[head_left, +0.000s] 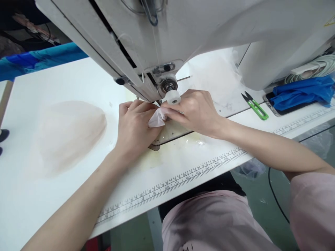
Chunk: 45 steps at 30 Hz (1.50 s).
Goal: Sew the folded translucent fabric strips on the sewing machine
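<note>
A small piece of sheer white fabric (157, 118) is bunched between my two hands, right at the needle area of the sewing machine (146, 45). My left hand (138, 122) has its fingers curled, and the fabric's loose end sticks out by its thumb. From the other side, my right hand (195, 109) pinches the fabric with thumb and forefinger, just under the machine's white round knob (173, 97). The needle tip and presser foot are mostly hidden behind the fingers.
Sheer pale fabric pieces (73, 136) lie on the white table at left; more sheer fabric (214, 75) lies beneath the machine arm. Green thread snips (256, 107), a phone (277, 109) and blue cloth (303, 92) are at right. A printed ruler (167, 188) follows the front edge.
</note>
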{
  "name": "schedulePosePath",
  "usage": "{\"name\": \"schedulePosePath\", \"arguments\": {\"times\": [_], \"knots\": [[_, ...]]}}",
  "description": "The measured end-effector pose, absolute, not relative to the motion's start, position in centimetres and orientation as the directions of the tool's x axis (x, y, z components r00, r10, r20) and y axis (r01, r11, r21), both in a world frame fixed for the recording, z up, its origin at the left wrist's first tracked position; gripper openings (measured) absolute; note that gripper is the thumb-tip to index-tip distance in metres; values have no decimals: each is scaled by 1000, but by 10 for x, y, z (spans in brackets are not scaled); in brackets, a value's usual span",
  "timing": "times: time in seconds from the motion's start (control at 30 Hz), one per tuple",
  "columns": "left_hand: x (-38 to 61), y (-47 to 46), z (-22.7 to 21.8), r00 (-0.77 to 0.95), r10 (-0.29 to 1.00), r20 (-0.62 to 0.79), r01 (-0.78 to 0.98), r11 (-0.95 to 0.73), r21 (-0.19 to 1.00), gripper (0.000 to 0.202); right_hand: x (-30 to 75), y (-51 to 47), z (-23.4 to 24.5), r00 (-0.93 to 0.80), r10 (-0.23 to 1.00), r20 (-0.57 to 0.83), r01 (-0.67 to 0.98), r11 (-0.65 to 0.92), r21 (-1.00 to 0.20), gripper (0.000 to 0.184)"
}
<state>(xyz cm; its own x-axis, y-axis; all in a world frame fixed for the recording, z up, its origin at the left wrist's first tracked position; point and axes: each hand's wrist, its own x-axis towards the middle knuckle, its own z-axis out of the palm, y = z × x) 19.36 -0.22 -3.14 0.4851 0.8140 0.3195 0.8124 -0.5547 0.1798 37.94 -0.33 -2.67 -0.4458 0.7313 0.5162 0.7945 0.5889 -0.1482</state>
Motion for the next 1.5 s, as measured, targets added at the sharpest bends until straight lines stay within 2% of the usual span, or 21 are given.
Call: {"name": "schedulePosePath", "arguments": {"times": [0.13,0.23,0.33,0.4,0.5,0.6,0.77,0.97,1.5], "knots": [[181,4,-22,624,738,258,735,-666,126,15,378,-3,-26,-454,735,504,794,590,-146,38],[178,6,-21,674,681,286,688,-720,92,16,380,-5,-27,-457,736,499,784,599,-166,40],[180,-1,-27,703,637,318,672,-741,-1,17,386,-10,-31,-527,676,515,709,684,-171,40],[183,-10,-32,713,619,330,671,-739,-63,21,391,-14,-34,-602,586,542,633,764,-122,36],[185,-25,-39,710,610,351,680,-724,-117,26,394,-20,-37,-713,407,571,520,853,42,30],[186,-37,-41,695,597,401,690,-711,-136,29,394,-24,-37,-763,331,555,484,862,150,29],[183,-46,-39,729,543,417,653,-735,-184,36,392,-27,-36,-774,358,522,482,868,118,23],[179,-47,-39,736,566,371,643,-756,-123,44,392,-27,-34,-779,367,508,479,872,104,21],[181,-45,-41,734,560,384,650,-743,-159,40,391,-27,-36,-779,360,514,492,858,144,23]]}}
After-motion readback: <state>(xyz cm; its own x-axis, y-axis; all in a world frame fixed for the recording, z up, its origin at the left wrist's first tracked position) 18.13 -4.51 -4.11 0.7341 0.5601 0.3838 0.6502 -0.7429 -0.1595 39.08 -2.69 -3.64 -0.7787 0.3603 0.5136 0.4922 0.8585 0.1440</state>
